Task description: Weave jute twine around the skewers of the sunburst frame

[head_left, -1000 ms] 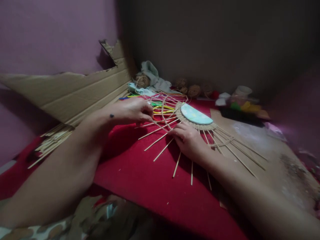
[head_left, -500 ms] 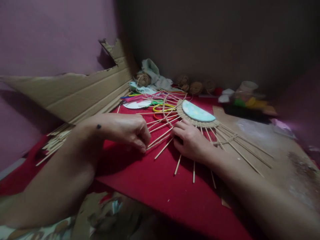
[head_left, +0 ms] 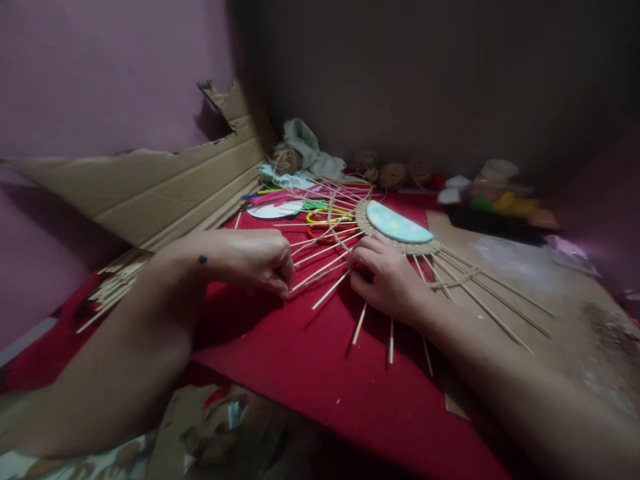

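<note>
A half-round woven piece with a pale blue fabric centre lies on the red cloth, thin sticks fanning out from its edge. My left hand is closed, thumb against fingers, pinching a strand of twine that runs toward my right hand. Bent over the sticks beside the woven rim, my right hand has its fingers closed around a stick and the twine; its fingertips are partly hidden. More twine loops across the sticks on both sides.
Scissors with yellow handles and red handles lie under the sticks. Twine balls sit along the back wall. Cardboard leans at left above loose sticks. A brown board lies at right.
My left hand has shifted slightly left and up, the twine still in it. The woven piece and my right hand appear a little farther right, and the front stick ends have risen slightly.
</note>
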{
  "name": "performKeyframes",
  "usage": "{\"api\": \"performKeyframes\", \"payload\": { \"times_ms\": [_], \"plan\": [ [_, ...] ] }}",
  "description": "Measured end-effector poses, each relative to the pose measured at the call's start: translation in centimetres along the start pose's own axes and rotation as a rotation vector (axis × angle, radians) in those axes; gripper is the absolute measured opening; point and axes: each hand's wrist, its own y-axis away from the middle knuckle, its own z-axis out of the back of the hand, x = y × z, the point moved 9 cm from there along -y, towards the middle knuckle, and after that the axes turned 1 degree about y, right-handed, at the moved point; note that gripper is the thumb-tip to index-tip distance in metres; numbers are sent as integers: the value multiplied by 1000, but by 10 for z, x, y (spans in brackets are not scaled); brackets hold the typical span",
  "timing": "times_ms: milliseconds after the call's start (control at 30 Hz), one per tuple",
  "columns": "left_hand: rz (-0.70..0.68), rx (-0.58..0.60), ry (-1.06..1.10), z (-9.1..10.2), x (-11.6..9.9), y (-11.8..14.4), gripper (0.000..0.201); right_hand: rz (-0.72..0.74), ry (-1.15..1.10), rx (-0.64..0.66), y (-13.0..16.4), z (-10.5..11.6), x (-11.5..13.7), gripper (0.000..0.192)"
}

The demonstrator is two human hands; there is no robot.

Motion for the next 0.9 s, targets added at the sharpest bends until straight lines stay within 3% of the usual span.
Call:
{"api": "performKeyframes", "payload": {
  "times_ms": [133, 367, 667, 733, 900],
  "plan": [
    [-37, -104, -154, 12, -4, 3, 20, 0, -11, 11, 0, 1, 0, 17],
    [141, -544, -332, 61, 22, 6, 21, -30, 2, 126, 3, -6, 1, 18],
    [327, -931, -342, 68, 30, -17, 28, -14, 88, 141, 3, -4, 5, 15],
    [297, -970, -340, 68, 33, -21, 27, -11, 80, 166, 4, -6, 6, 16],
    [205, -939, -137, 68, 50, -24, 20, -10, 102, 214, 4, -7, 9, 15]
  ]
}}
